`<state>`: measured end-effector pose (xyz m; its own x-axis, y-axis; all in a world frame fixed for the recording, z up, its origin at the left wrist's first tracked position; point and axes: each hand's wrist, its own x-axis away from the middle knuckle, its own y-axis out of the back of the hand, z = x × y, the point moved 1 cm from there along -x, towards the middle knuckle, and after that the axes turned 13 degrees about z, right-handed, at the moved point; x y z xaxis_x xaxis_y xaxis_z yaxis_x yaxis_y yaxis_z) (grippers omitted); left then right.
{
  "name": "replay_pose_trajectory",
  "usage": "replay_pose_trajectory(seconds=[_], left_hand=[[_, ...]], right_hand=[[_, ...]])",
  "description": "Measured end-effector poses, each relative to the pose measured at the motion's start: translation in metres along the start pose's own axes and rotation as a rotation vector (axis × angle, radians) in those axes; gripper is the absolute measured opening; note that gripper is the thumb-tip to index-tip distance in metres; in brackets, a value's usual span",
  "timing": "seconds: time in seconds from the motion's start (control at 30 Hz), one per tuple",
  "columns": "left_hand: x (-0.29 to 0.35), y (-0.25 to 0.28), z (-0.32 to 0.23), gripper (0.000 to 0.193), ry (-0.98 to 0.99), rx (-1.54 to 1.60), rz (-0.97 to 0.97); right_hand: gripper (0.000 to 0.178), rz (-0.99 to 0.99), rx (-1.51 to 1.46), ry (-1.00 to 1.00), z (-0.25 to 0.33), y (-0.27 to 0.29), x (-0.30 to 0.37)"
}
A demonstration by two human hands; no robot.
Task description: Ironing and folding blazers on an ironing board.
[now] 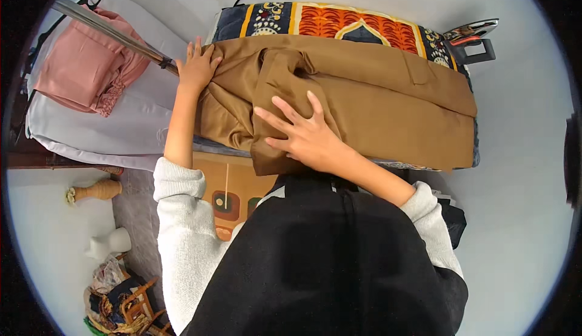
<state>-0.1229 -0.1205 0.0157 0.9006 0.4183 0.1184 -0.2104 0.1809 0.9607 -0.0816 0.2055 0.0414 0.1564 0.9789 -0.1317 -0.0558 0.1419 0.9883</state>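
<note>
A brown garment [394,114] lies spread over a board covered with a patterned cloth [357,20], its left part folded and rumpled. My left hand [199,66] rests on the garment's upper left edge, fingers spread. Across the folded section lies my right hand [303,133], palm down with its fingers apart. Neither hand grips the fabric. Beyond the garment's far right corner, an iron [473,45] stands at the end of the board.
On the left, a pale grey cloth surface [103,133] bears a folded pink garment [91,63]. A metal pole [109,30] slants above it. A vase [100,190], a white bust form [112,243] and a wooden chair [139,302] piled with cloth stand at lower left.
</note>
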Motion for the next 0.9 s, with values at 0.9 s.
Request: replay_pose_trajectory(seconds=[0.9], left_hand=[[0.005, 0.003, 0.005, 0.048, -0.033, 0.047, -0.052]], right_hand=[[0.069, -0.351, -0.023, -0.787, -0.105, 0.036, 0.109]])
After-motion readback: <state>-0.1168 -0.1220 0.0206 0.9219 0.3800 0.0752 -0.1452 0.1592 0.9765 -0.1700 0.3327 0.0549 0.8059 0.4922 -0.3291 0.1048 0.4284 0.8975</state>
